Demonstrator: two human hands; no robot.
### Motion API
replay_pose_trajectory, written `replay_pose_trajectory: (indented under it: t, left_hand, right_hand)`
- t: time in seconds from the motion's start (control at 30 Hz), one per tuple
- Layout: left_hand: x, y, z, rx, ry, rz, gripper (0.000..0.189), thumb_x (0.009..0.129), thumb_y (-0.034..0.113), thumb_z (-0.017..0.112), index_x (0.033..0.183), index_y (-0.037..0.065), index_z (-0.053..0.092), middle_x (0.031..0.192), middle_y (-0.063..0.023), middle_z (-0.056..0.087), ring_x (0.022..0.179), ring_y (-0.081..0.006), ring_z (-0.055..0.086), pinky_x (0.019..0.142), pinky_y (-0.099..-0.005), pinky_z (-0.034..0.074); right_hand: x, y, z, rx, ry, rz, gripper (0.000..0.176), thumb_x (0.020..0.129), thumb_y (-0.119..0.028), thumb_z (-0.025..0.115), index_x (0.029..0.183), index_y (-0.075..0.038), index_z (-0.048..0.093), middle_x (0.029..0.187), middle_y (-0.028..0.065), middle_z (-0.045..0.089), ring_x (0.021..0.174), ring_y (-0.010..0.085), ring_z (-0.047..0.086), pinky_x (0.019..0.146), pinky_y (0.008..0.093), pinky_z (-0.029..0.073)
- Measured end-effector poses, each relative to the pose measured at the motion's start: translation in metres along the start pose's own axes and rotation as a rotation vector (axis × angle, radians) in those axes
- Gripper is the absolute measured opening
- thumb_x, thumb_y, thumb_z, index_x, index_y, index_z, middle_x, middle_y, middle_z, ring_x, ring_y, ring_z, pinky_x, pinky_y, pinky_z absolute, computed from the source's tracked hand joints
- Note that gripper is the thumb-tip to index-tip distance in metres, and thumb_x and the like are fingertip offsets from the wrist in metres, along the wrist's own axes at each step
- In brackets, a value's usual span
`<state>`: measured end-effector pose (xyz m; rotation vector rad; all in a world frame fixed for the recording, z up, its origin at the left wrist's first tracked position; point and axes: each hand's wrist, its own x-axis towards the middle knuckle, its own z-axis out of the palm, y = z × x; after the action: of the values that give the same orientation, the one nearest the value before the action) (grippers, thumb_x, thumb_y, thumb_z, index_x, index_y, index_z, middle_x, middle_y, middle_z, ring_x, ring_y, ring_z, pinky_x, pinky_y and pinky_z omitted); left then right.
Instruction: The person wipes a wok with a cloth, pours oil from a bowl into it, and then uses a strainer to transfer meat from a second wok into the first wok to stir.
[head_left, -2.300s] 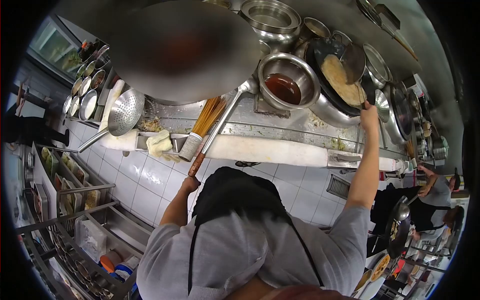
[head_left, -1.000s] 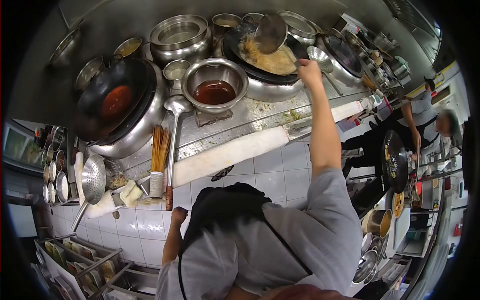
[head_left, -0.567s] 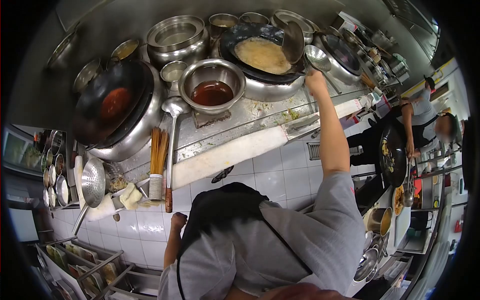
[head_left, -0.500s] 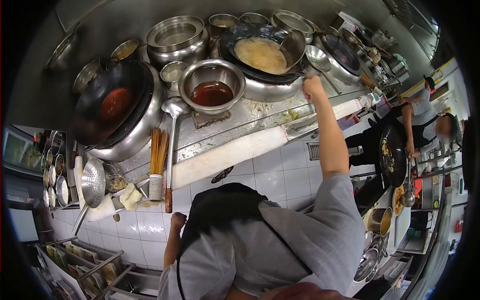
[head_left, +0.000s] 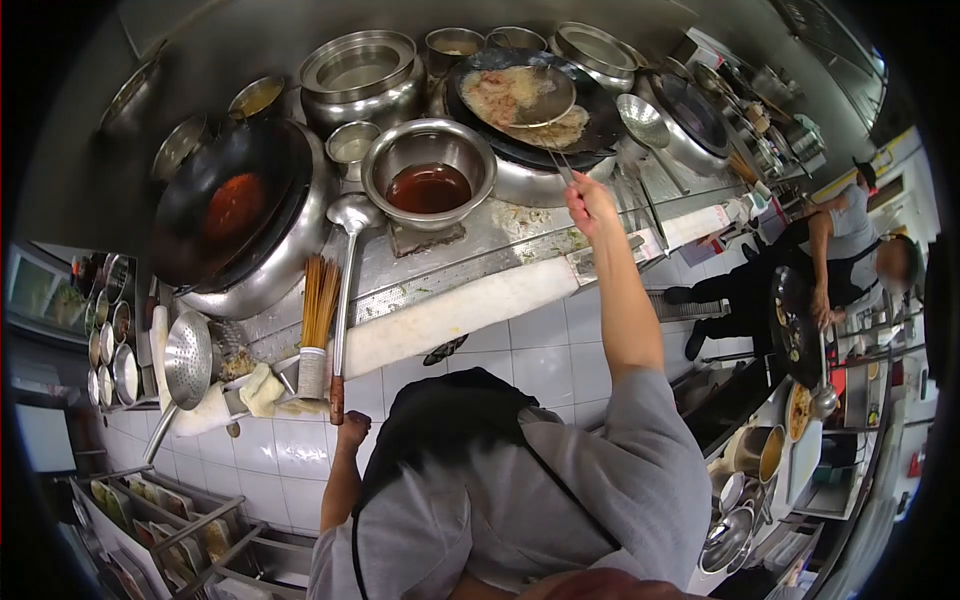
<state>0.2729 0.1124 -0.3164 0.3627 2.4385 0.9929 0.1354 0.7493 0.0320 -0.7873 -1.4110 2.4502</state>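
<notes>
My right hand (head_left: 591, 203) is closed around the handle of a round mesh strainer (head_left: 547, 103). The strainer's bowl lies over the hot oil in the far black wok (head_left: 598, 128), where pale and pinkish food pieces (head_left: 498, 92) float in foam. Low beside the counter edge, my left hand (head_left: 353, 430) hangs with curled fingers and nothing showing in it. Close to it is the wooden handle end of a ladle (head_left: 350, 210), which rests on the counter. A steel bowl of dark red liquid (head_left: 428, 190) stands between the two woks.
A second wok (head_left: 235, 205) with red sauce sits at the left. Bamboo sticks (head_left: 319, 300) stand in a holder near a perforated skimmer (head_left: 188, 360). Another perforated ladle (head_left: 645, 120) lies right of the far wok. At the right, a person (head_left: 860, 250) holds a wok.
My right hand has come nearer and left. The strainer has turned from tilted at the wok's right side to flat over the oil, and pinkish pieces now show there.
</notes>
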Motion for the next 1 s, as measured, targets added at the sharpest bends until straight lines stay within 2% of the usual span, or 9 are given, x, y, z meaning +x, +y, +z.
replay_pose_trajectory:
  t: [0.1,0.27,0.33,0.5,0.53,0.7,0.83,0.9,1.0]
  left_hand:
    - [-0.013,0.008,0.002,-0.051,-0.007,-0.014,0.017,0.076,0.017,0.060,0.066,0.005,0.066,0.069,-0.0136,0.066,0.059,-0.0239,0.064,0.057,-0.0370,0.052]
    - [-0.024,0.004,0.006,0.418,-0.130,0.162,0.013,0.073,0.023,0.063,0.071,0.011,0.070,0.078,-0.0114,0.068,0.074,-0.0291,0.067,0.070,-0.0428,0.054]
    - [-0.020,0.006,0.006,0.369,-0.181,0.018,0.015,0.075,0.024,0.064,0.071,0.012,0.070,0.079,-0.0110,0.069,0.074,-0.0291,0.067,0.070,-0.0426,0.054]
    - [-0.004,0.004,-0.001,-0.096,-0.076,-0.170,0.023,0.079,0.021,0.062,0.069,0.001,0.066,0.067,-0.0112,0.065,0.059,-0.0211,0.063,0.058,-0.0355,0.051]
    - [0.003,-0.023,0.012,-0.070,0.002,0.058,0.024,0.078,0.019,0.060,0.066,-0.001,0.063,0.059,-0.0093,0.060,0.056,-0.0173,0.059,0.053,-0.0340,0.047]
    - [0.019,-0.018,0.005,0.057,-0.091,0.253,0.017,0.074,0.015,0.061,0.068,0.000,0.064,0.064,-0.0114,0.064,0.057,-0.0193,0.061,0.055,-0.0358,0.048]
    - [0.017,0.003,0.015,-0.108,-0.018,0.029,0.015,0.074,0.013,0.063,0.080,0.000,0.068,0.078,-0.0132,0.068,0.072,-0.0199,0.065,0.067,-0.0333,0.051]
    - [0.006,0.085,-0.013,-0.410,-0.031,-0.259,0.019,0.074,0.012,0.064,0.089,0.000,0.068,0.083,-0.0118,0.069,0.077,-0.0188,0.065,0.072,-0.0315,0.051]
    - [0.003,0.153,-0.030,-0.576,-0.085,-0.257,0.021,0.082,0.015,0.066,0.096,-0.001,0.066,0.086,-0.0070,0.068,0.080,-0.0134,0.062,0.074,-0.0282,0.049]
  right_hand:
    - [-0.032,-0.004,-0.004,-0.055,0.017,-0.042,0.034,0.094,-0.005,0.045,0.129,-0.007,0.045,0.062,0.0004,0.046,0.041,0.0052,0.036,0.031,0.0197,0.025]
    - [-0.060,-0.017,0.010,-0.376,0.070,-0.174,0.045,0.091,-0.002,0.047,0.136,-0.008,0.045,0.062,-0.0004,0.050,0.043,0.0052,0.039,0.032,0.0208,0.027]
    - [-0.061,-0.023,0.019,-0.591,0.080,-0.264,0.046,0.090,-0.003,0.049,0.135,-0.007,0.049,0.064,0.0009,0.053,0.044,0.0061,0.043,0.034,0.0228,0.032]
    - [-0.024,-0.027,0.024,-1.431,0.295,-0.774,0.043,0.085,-0.003,0.050,0.127,-0.003,0.056,0.082,0.0216,0.066,0.072,0.0319,0.065,0.067,0.0417,0.050]
    - [-0.028,-0.032,0.034,-1.553,0.329,-0.840,0.043,0.084,-0.003,0.050,0.126,-0.004,0.056,0.087,0.0258,0.067,0.081,0.0376,0.067,0.076,0.0451,0.051]
    - [-0.037,-0.044,0.074,-1.640,0.359,-0.638,0.046,0.082,-0.003,0.048,0.126,-0.008,0.058,0.097,0.0292,0.063,0.096,0.0432,0.061,0.085,0.0479,0.048]
    - [-0.046,-0.041,0.041,-1.680,0.253,-0.611,0.046,0.081,-0.002,0.048,0.126,-0.007,0.058,0.100,0.0294,0.062,0.097,0.0416,0.061,0.084,0.0470,0.048]
    - [-0.070,-0.063,0.025,-1.606,0.239,-0.603,0.047,0.079,-0.001,0.048,0.125,-0.006,0.058,0.102,0.0294,0.062,0.098,0.0412,0.061,0.085,0.0467,0.048]
    - [-0.106,-0.070,0.022,-1.580,0.294,-0.677,0.048,0.078,0.002,0.047,0.124,-0.004,0.058,0.105,0.0275,0.062,0.099,0.0416,0.061,0.086,0.0461,0.047]
